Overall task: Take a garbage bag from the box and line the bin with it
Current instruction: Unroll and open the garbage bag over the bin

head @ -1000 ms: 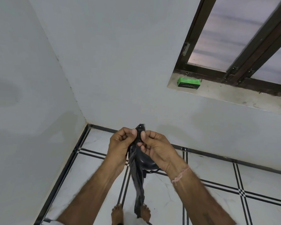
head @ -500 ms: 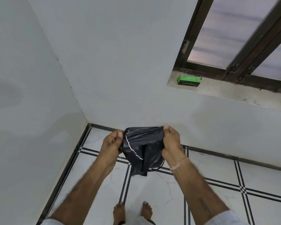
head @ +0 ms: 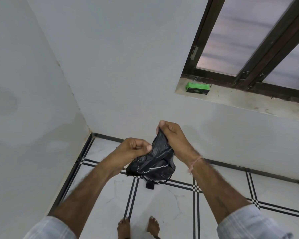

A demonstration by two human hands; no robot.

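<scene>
Two hands, one garbage bag (head: 154, 163): my right hand (head: 173, 138) pinches its top edge, my left hand (head: 135, 149) its left side. I should rub the layers apart gently.

Pale grey walls (head: 128, 66) meet in a corner above a white tiled floor (head: 164, 206) crossed by black lines. A dark-framed window (head: 231, 40), apparently frosted, sits over a stained sill (head: 248, 103).

Pale checked sleeves (head: 248, 225), pink wrist thread (head: 195, 162)
</scene>
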